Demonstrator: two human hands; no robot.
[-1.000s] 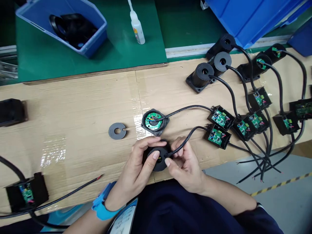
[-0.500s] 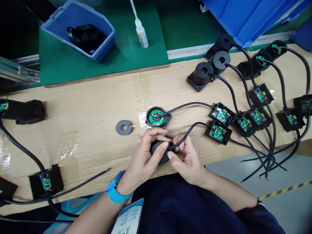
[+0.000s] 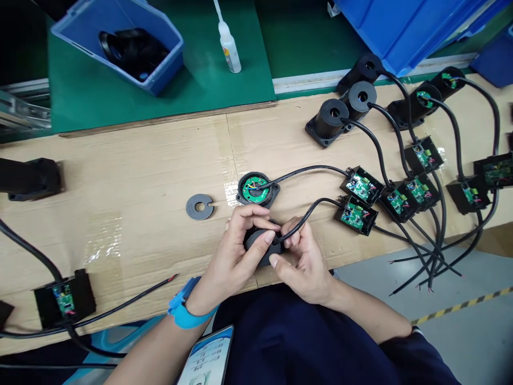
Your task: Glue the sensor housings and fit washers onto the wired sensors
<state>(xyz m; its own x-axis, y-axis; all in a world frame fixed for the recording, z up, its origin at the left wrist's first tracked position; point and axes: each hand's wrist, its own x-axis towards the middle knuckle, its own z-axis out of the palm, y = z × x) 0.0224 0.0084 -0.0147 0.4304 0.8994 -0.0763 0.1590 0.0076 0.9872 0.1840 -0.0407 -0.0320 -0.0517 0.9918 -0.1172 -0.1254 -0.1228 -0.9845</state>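
Observation:
Between my hands is a round black housing (image 3: 262, 251) with a dark disc cover on its top, partly hidden by my fingers. My left hand (image 3: 244, 251) is closed around its left side, thumb pressed on the disc. My right hand (image 3: 302, 259) grips the right side, fingers curled by the spot where a black cable (image 3: 306, 214) leaves it. That cable runs to a small black box with a green circuit board (image 3: 355, 215). Just beyond my hands lies an open round housing (image 3: 256, 190) showing a green board and wires. A loose grey slotted disc (image 3: 200, 207) rests to its left.
Several black cylindrical housings (image 3: 331, 120) stand at the right, cabled to open boxes (image 3: 397, 200). Another open box (image 3: 64, 299) sits at the left. Behind are a blue bin (image 3: 160, 75) with black parts and a white bottle (image 3: 230, 51). A phone-like screen (image 3: 206, 358) lies near my lap.
The view has shifted slightly, so most things appear a little further left. Both hands stay on the housing, with only small finger movement.

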